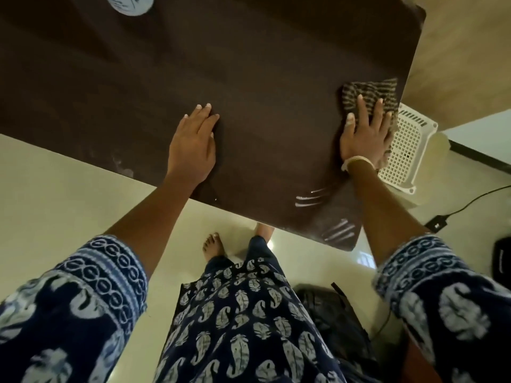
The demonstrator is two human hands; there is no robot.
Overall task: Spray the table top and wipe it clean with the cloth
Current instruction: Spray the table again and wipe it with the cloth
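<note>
We press cloth (370, 99) flat with right hand (365, 134), fingers straight, at table (249, 64) right edge. Left hand (193, 142) flat, holds nothing. Near corner streaks (312, 199) left to wipe.

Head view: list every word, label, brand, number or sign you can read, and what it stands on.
No text can be read.
White object at the table top's far edge: faint dark marks, too blurred to read.
Black adapter on the floor: a small light mark, too small to read.
</note>
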